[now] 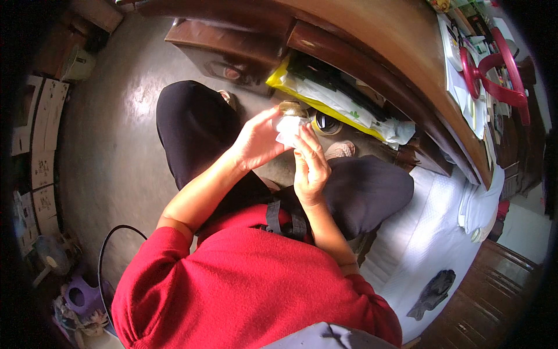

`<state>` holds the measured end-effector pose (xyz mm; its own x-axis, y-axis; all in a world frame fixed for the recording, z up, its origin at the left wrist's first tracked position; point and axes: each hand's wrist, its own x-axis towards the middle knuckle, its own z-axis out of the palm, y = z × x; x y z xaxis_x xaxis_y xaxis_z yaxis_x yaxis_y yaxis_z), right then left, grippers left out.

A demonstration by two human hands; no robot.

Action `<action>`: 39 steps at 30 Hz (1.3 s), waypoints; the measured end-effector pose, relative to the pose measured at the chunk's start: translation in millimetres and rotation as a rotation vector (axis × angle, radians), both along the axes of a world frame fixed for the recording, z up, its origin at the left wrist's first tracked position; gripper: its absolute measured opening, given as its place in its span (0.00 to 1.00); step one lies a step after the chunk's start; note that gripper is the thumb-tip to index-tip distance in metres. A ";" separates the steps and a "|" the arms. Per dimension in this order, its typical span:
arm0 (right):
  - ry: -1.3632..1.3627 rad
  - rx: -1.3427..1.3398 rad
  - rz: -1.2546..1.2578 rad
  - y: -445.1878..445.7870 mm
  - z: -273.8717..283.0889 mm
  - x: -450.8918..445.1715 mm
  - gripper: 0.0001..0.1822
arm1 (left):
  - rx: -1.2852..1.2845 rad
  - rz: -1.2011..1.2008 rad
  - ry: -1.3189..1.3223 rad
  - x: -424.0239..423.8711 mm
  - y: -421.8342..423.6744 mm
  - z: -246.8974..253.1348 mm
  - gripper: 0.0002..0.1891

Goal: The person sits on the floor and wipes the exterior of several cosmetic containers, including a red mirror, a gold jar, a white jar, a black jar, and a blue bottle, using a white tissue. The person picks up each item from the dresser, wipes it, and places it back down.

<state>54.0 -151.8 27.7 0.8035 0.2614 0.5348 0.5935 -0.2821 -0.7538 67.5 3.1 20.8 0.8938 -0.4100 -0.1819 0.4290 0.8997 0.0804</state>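
My left hand point(260, 140) holds a small round container with a gold-coloured, ribbed top point(292, 108), in front of my knees. Below that top its body looks pale and is partly covered. White tissue or thin paper point(287, 130) lies against the container. The fingers of my right hand point(311, 163) pinch this white piece at its right side. Glare and my fingers hide where exactly the container's body ends and the white piece starts.
A wooden desk point(383, 39) curves across the top, with an open drawer or shelf holding a yellow-edged plastic bag point(331, 102). A roll of tape point(328, 124) sits below the bag. Red headphones or a stand point(495, 78) and papers lie at right. A white-covered bed point(405, 261) adjoins my right side.
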 end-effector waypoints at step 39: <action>-0.082 -0.109 0.051 15.0 -7.3 10.4 0.09 | -0.103 -0.004 0.031 -6.4 -7.3 -29.7 0.16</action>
<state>64.4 -136.8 20.5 0.7421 0.3609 0.5648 0.6678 -0.3270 -0.6686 61.1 -4.2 -8.9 0.8866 -0.4319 -0.1658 0.4338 0.9006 -0.0261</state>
